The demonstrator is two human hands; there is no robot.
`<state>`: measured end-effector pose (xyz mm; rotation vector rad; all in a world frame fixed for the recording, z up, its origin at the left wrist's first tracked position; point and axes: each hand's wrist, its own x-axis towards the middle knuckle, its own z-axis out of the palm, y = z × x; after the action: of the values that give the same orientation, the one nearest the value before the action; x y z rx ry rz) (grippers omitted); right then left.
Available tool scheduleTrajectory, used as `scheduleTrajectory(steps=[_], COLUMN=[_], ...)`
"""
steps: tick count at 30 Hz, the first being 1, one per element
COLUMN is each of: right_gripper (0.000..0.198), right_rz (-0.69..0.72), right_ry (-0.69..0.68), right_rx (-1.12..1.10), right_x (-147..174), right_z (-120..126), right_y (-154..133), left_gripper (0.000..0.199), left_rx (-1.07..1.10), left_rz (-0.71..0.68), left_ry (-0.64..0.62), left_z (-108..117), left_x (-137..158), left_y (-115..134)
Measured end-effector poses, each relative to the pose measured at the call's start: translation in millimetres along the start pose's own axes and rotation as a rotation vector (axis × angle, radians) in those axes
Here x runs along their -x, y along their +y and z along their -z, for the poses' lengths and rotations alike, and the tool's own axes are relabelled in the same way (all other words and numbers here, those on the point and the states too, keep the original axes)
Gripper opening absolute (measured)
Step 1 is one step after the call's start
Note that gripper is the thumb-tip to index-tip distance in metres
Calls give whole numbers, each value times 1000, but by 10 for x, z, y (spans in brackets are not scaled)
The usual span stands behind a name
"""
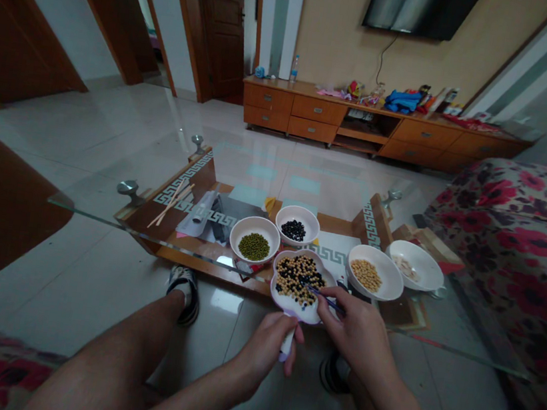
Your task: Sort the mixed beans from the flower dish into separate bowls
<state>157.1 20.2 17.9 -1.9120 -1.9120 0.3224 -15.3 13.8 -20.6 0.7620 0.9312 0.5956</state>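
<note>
My left hand [268, 344] is closed round the handle of a white and lilac scalloped dish [308, 314], held at the near edge of the glass table. Mixed black and yellow beans [300, 277] cover most of its inside. In my right hand [361, 324] is a slim dark tool that looks like tweezers [334, 302], its tip down among the beans. Just beyond the dish stand a white bowl of green mung beans [254, 247] and another of black beans [293, 230]. To the right, a third bowl contains yellow soybeans [366, 275].
At far right on the glass table [111, 216] is a white bowl [426, 269] with a few pale pieces in it. Chopsticks [171, 204] and papers show at the left. A wooden TV cabinet [316, 110] stands at the back, a flowered sofa [522, 231] at right.
</note>
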Motion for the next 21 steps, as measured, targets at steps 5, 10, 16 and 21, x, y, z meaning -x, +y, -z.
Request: scheduleTrajectory(steps=[5, 10, 16, 21], right_gripper=[23, 22, 20, 19], right_rz=[-3, -20, 0, -15], right_ry=[-32, -1, -25, -48], right_rx=[18, 75, 114, 130], right_x=[-5, -14, 14, 28], right_z=[23, 48, 110, 139], right_y=[-24, -31, -21, -11], left_gripper=[36, 36, 35, 36], left_rx=[-1, -10, -24, 8], left_rz=[-3, 5, 7, -5], left_ry=[6, 11, 14, -4], left_z=[-1, -8, -11, -6], left_x=[-4, 12, 30, 22], left_y=[-5, 6, 22, 9])
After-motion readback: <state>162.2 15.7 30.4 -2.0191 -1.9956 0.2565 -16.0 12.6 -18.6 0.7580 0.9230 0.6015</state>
